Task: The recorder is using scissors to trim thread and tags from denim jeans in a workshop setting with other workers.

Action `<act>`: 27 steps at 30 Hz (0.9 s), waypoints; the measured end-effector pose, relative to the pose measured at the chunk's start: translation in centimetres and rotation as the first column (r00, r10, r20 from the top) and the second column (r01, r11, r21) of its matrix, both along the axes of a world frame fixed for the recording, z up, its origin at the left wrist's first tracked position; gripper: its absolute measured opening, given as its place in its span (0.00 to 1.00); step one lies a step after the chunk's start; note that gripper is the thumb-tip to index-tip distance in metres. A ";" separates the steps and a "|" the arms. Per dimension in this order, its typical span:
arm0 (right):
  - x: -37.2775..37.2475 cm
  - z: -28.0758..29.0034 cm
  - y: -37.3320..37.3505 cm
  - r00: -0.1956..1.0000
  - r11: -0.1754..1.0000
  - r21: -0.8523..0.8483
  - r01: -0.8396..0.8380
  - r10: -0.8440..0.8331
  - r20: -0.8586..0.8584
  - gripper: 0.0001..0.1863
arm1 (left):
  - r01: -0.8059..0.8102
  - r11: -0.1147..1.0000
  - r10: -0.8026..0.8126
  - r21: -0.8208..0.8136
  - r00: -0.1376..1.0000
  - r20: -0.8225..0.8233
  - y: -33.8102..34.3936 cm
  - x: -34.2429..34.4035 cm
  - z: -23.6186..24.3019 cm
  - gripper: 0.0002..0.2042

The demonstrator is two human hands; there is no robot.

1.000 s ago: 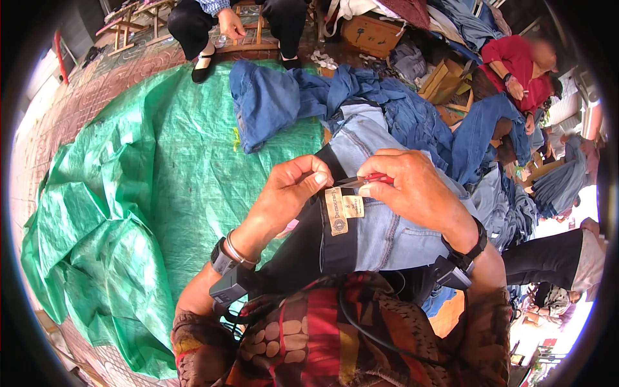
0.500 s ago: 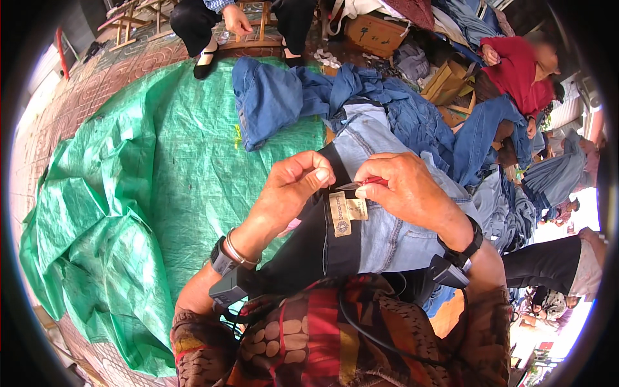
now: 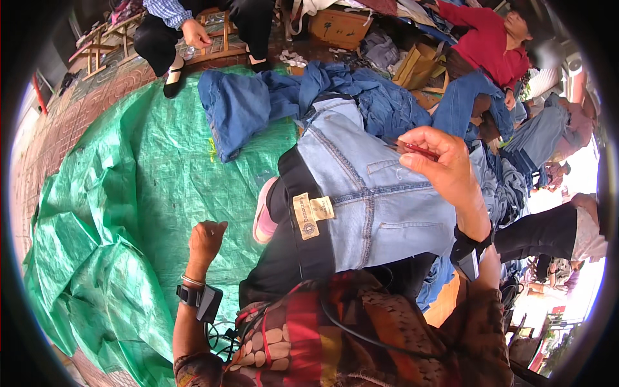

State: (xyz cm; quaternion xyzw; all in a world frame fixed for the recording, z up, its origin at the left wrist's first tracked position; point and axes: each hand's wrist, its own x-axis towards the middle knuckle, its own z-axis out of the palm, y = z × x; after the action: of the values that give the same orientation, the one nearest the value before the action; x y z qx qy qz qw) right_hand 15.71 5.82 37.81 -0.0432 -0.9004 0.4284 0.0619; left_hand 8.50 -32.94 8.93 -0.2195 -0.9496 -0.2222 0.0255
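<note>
Pale jeans (image 3: 406,222) lie beneath the right grip (image 3: 443,160)

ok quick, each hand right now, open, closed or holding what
Left hand: curled closed over crinkled green plastic sheeting, any contents hidden.
Right hand: closed on a small red-handled metal tool.

Bright daylight blows out white at lower right, and fisheye bends the edges

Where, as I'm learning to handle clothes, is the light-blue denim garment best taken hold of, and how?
Probably pinch the light-blue denim garment at the far end of its black waistband, coming from the person's left: the band forms a long outer edge facing left, its far end showing against the green sheet.
</note>
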 end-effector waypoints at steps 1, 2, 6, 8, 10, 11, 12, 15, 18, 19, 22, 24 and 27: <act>0.4 0.0 0.3 0.999 1.000 -0.027 0.015 -0.016 -0.038 0.10 | -0.091 0.956 0.013 0.278 0.963 0.271 1.2 -0.8 1.4 0.10; 0.8 -0.2 0.5 0.999 0.999 -0.021 0.031 -0.031 -0.044 0.10 | -0.244 0.835 -0.056 0.493 0.854 0.517 2.5 -1.4 3.2 0.10; 2.9 -1.1 1.1 0.998 0.994 -0.094 0.047 -0.051 -0.040 0.10 | -0.277 0.460 -0.230 0.843 0.881 0.415 8.3 -0.2 12.0 0.10; 3.8 -1.5 1.0 0.999 0.994 -0.104 0.034 -0.037 -0.022 0.10 | -0.034 0.583 -0.230 0.812 0.951 0.205 10.0 0.1 16.6 0.10; 4.7 -1.7 0.9 0.999 0.995 -0.097 0.033 -0.033 0.009 0.10 | 0.198 0.682 -0.262 0.704 0.965 -0.017 12.4 0.5 20.1 0.10; 5.0 -2.1 1.1 1.000 0.998 -0.068 0.014 -0.014 0.010 0.10 | 0.340 0.648 -0.381 0.682 0.919 -0.096 13.8 0.6 21.3 0.11; 5.2 -2.6 1.2 1.000 0.997 -0.075 0.020 -0.020 0.007 0.10 | 0.472 0.597 -0.493 0.648 0.854 -0.167 15.1 0.7 22.1 0.12; 6.0 -4.2 1.3 0.997 0.985 -0.163 0.053 -0.044 0.058 0.10 | 0.499 0.602 -0.599 0.623 0.798 -0.061 17.7 1.6 20.7 0.13; 7.4 -5.3 2.0 0.991 0.962 -0.237 0.135 -0.127 0.046 0.10 | 0.611 0.650 -0.597 0.452 0.778 -0.194 18.0 1.4 17.9 0.16; 8.0 -5.6 2.4 0.989 0.959 -0.243 0.146 -0.139 0.047 0.10 | 0.578 0.653 -0.573 0.489 0.799 -0.180 17.8 1.8 17.6 0.18; 9.1 -5.9 3.4 0.986 0.942 -0.293 0.161 -0.170 -0.004 0.10 | 0.539 0.708 -0.507 0.456 0.838 -0.202 17.4 2.4 18.2 0.19; 9.4 -5.8 3.7 0.982 0.937 -0.303 0.175 -0.188 -0.016 0.11 | 0.534 0.712 -0.517 0.456 0.838 -0.175 17.1 2.4 18.3 0.20; 9.3 -6.0 4.1 0.968 0.929 -0.329 0.171 -0.221 -0.121 0.12 | 0.532 0.742 -0.510 0.408 0.843 -0.172 16.8 2.3 19.2 0.20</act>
State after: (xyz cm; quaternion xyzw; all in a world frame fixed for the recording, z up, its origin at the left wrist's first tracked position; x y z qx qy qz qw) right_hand 24.97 9.91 31.77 -0.1087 -0.8038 0.5606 0.1668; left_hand 10.78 -16.15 28.11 -0.4697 -0.7737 -0.4239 0.0346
